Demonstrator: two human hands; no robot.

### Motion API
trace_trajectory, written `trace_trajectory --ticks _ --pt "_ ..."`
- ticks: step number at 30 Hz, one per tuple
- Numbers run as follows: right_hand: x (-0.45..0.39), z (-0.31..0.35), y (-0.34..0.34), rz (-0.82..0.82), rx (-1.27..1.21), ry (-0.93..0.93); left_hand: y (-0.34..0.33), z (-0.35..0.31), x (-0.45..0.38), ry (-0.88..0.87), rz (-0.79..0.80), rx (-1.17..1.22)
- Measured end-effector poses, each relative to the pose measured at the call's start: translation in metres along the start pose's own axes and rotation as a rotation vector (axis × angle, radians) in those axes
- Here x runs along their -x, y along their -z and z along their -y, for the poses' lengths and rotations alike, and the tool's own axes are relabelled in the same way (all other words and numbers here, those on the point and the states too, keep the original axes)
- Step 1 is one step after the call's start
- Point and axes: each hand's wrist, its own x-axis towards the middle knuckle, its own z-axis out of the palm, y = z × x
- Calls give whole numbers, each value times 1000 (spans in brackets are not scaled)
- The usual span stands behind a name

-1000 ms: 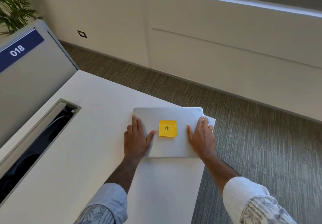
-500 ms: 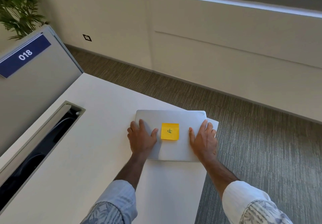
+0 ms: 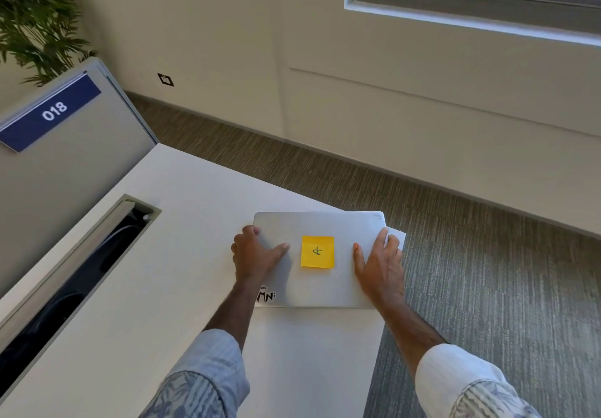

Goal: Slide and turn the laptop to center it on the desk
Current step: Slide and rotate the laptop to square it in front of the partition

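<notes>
Nearest to us, two pale patterned sleeves reach forward over the white desk [image 3: 136, 287]. Our left hand [image 3: 257, 255] lies on the left part of the closed silver laptop [image 3: 341, 287], its thumb stretched out flat across the lid toward the middle and its fingers curled over the left edge; we cannot tell whether those fingertips grip under the edge or only press against it. Our right hand [image 3: 379, 264] rests flat on the right part of the lid, thumb spread wide from fingers that lie close together and reach toward the far right corner. Between the two thumbs a yellow sticky note [image 3: 317, 251] with a pen mark sits on the lid. A black-and-white sticker [image 3: 266, 295] shows on the near left corner, just beside our left wrist. The laptop lies at the desk's far right corner, its right end reaching the desk's edge above the grey carpet [image 3: 487, 287]. To the left, a dark cable trough [image 3: 65, 290] is sunk in the desk. Beyond it stands a grey partition [image 3: 65, 173] with a blue "018" label [image 3: 53, 111], and a green plant [image 3: 35, 17] behind that.
</notes>
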Motion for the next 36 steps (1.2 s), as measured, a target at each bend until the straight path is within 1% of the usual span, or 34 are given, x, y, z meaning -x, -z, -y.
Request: trace_trajectory --ticks 3,5,9,16,25,29,32,36 --pt "2 0 2 16 -11 -7 2 4 1 -8 30 141" --pt "4 1 3 19 -12 -10 4 5 1 -30 54 182" --pt "6 2 5 34 -18 2 10 8 6 -75 62 166" --pt "9 4 9 63 -38 18 16 12 13 -100 58 169" --pt "12 6 16 64 -38 63 18 21 24 1 101 192" --pt "16 9 18 69 -38 63 20 21 27 23 106 134" --pt "19 11 19 74 -52 67 24 21 30 -13 128 67" --pt "20 13 19 68 -62 79 27 24 34 -33 135 47"
